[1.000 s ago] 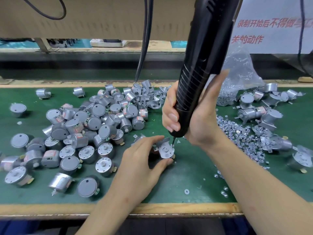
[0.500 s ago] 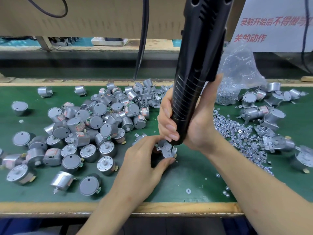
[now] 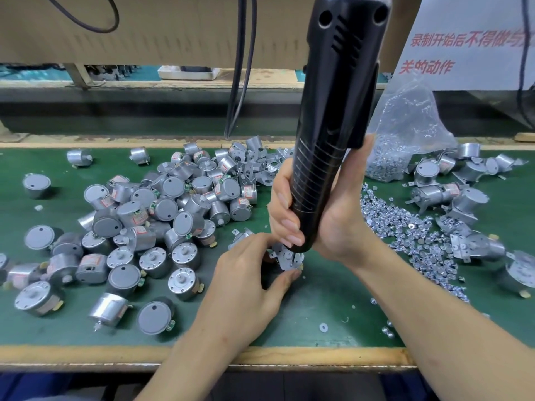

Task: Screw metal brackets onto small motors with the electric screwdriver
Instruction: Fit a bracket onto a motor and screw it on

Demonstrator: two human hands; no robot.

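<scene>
Down came the black screwdriver [image 3: 333,125], more upright, onto the bracket [image 3: 285,259]. Right grip [image 3: 340,224] wraps it; left grip [image 3: 246,285] pinches the bracket on the worktop [image 3: 318,302].

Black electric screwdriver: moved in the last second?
Yes. The black electric screwdriver has dropped toward the green mat, closer to the small white washer. Its nose is now at the metal bracket.

Black screwdriver [image 3: 333,117], green mat [image 3: 318,299]
</scene>
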